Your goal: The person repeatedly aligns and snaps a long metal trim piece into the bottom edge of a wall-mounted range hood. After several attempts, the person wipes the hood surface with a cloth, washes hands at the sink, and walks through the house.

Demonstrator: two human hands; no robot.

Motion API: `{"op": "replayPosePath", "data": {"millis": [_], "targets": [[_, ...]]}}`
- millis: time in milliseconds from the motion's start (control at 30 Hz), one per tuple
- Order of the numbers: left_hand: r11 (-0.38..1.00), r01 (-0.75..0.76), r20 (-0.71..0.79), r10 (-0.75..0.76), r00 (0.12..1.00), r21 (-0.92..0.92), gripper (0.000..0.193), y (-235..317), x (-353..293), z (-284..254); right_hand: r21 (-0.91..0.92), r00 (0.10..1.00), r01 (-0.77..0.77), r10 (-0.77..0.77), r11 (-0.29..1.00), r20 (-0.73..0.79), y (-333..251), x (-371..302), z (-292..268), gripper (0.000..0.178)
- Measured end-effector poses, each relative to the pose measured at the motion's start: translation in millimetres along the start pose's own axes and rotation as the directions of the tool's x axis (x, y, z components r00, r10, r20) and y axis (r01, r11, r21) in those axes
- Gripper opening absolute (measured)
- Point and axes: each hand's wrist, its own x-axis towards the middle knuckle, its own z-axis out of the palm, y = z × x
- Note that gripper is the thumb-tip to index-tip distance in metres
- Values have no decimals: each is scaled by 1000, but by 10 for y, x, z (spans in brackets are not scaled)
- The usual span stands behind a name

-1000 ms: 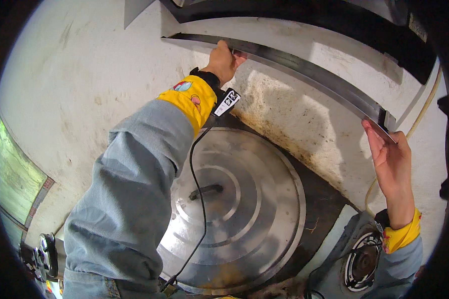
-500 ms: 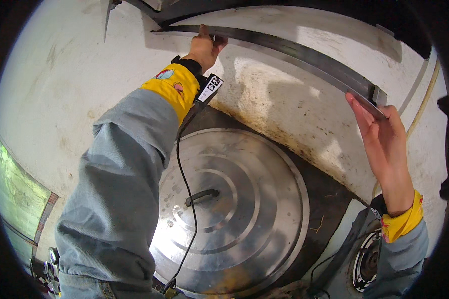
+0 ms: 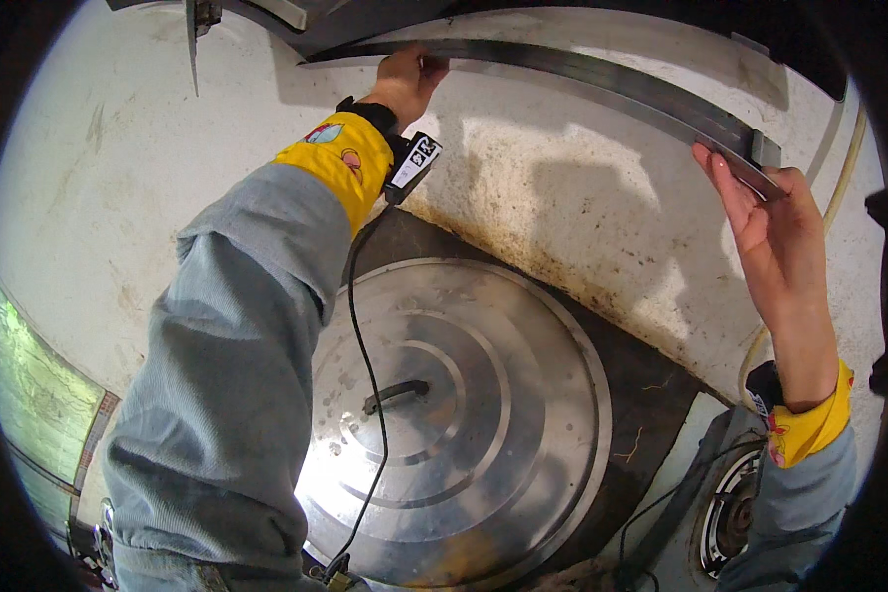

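A long, narrow grey metal strip (image 3: 602, 87) with a raised edge runs along the wall beneath a dark overhanging appliance. Both my hands hold it. My left hand (image 3: 403, 85) grips its left part, with thumb and fingers closed on the edge. At the other end, my right hand (image 3: 775, 232) pinches the right corner, fingers under it and thumb at the edge. The strip's far left tip lies close to the dark appliance (image 3: 355, 22); whether they touch I cannot tell. A black and white device (image 3: 413, 170) is strapped at my left wrist, and a black cable hangs from it.
Below my arms lies a large round metal lid (image 3: 464, 493) with a dark handle (image 3: 400, 393). A gas burner (image 3: 732, 513) sits at the lower right. The white wall (image 3: 562, 187) is stained brown low down. A pale hose (image 3: 849, 183) hangs at the right, and a window (image 3: 44, 365) is at the left.
The strip's right end has risen slightly and shifted right, with my right hand moving up along with it. My left hand has stayed nearly in place, still gripping.
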Motion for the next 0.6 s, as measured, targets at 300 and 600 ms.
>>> {"op": "replayPosePath", "data": {"millis": [300,600], "targets": [[756,-285,168,230,958,590,13,108,-43,206,-41,999,23,-24,999,-22,-370,-135,-24,29],[647,-476,302,369,879,596,15,371,-242,163,-115,1000,-1,1,993,-2,-499,-212,166,40]]}}
